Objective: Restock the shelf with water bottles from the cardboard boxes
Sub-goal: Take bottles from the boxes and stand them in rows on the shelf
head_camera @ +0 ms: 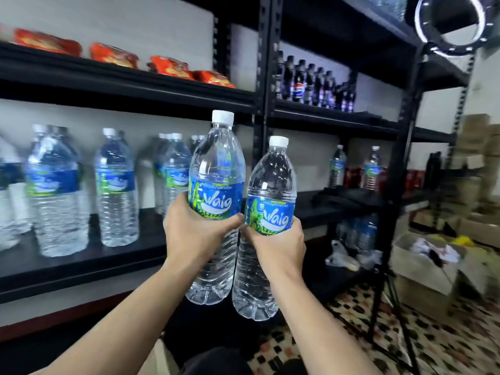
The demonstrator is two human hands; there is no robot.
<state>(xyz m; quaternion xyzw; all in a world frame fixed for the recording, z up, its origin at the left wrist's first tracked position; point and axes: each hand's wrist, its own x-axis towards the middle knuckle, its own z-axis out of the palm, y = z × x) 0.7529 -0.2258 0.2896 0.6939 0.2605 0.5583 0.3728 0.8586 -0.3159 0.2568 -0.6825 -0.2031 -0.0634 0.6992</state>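
Two grasps | left fingers [230, 220] round higher bottle [216, 163] | right fingers [296, 223] round lower bottle [270, 180]

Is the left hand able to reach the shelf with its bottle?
Probably yes. The left hand grips its bottle just in front of the shelf, and bare board lies open beside the standing bottles, with nothing in between.

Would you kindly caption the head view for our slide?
Left hand grips one water bottle, right hand a second bottle, before the partly stocked shelf.
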